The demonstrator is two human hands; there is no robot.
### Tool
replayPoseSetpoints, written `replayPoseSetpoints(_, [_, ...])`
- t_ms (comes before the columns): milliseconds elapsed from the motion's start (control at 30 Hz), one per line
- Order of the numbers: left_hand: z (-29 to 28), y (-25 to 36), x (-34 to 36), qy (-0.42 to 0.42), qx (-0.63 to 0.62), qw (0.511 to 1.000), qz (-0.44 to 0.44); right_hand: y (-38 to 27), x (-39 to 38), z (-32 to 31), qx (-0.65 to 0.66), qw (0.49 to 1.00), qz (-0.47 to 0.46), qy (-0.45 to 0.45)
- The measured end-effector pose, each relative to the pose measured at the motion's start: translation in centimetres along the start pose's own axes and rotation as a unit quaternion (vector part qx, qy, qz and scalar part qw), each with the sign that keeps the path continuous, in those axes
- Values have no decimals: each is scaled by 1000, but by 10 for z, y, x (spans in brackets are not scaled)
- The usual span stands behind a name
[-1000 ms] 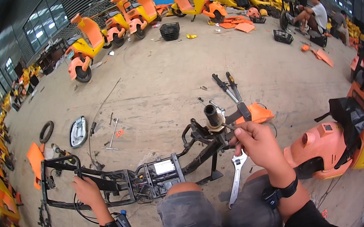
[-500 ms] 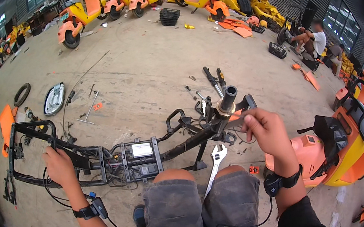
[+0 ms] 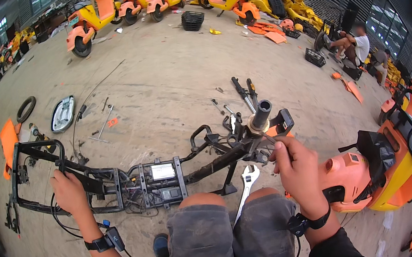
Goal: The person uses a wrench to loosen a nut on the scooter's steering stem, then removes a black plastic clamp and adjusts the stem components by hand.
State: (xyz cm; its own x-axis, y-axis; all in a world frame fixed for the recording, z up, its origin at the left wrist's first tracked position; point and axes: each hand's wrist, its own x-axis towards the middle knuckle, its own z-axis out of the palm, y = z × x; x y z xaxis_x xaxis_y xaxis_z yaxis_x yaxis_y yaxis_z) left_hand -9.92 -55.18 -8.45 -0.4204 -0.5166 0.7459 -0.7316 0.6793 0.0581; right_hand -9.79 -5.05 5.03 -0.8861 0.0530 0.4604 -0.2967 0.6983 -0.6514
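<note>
A black metal scooter frame [image 3: 211, 165] lies across the floor before me, carrying an upright steering tube [image 3: 262, 112] with a brass-coloured collar. My left hand [image 3: 68, 191] is closed on the frame's left end. My right hand [image 3: 296, 168] is closed on a thin metal tool [image 3: 270, 138] angled toward the collar; its tip is hard to make out. A large silver adjustable wrench [image 3: 245, 193] rests by my knees. Beyond the tube lie long black-handled cutters [image 3: 244, 95] and small tools.
A pink-and-yellow scooter body [image 3: 351, 182] is close on my right. Orange panels [image 3: 7, 144], a tyre [image 3: 26, 109] and a silver tray-like part [image 3: 62, 114] lie at left. Scooters [image 3: 93, 23] and a black crate [image 3: 193, 20] stand behind. Two people [image 3: 359, 43] sit at back right.
My view has tilted. My right hand has shifted down in the picture, still holding the thin tool by the tube. My left hand stays on the frame.
</note>
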Motion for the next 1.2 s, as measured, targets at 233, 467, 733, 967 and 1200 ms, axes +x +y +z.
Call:
replayPoseSetpoints(233, [0, -1, 0, -12, -1, 1000, 2, -5, 3, 6, -44, 999, -26, -15])
replayPoseSetpoints(467, [-1, -2, 0, -7, -5, 1000, 3, 4, -4, 25, 10, 1000, 2, -15])
replayPoseSetpoints(733, [1, -5, -3, 17, 4, 1000, 10, -10, -10, -10, -22, 999, -23, 30])
replayPoseSetpoints(967, [-3, -7, -3, -13, -1, 1000, -14, -19, 6, -22, -145, 984, -107, 11])
replayPoseSetpoints(1200, [-6, -11, -3, -22, -14, 1000, -7, -39, 29, -35, -238, 961, -125, -70])
